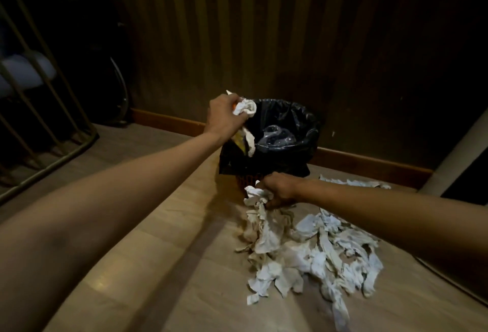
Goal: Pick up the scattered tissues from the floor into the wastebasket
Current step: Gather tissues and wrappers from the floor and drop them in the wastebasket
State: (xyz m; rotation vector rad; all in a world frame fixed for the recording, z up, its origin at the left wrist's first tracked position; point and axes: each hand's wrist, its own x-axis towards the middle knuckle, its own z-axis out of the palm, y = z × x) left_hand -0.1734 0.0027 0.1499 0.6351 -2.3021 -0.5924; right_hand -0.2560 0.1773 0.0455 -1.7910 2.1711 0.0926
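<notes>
Over one wastebasket (290, 125), left hand (224, 118) grips a tissue wad (244, 108); right hand (280, 190) grips floor tissues (257, 197).

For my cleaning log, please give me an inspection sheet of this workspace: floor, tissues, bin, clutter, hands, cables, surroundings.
Surface: wooden floor, dim light.
Job's things: tissue pile on floor, right of and in front of the bin; black liner, something shiny inside.
Clutter: more tissues near the skirting, right of bin.
Hands: left hand shut on a wad at the bin's left rim; right hand shut on tissues lifted from pile.
Cables: thin dark line on floor at far right, possibly a cable.
Surroundings: panelled wall, metal frame at left.
</notes>
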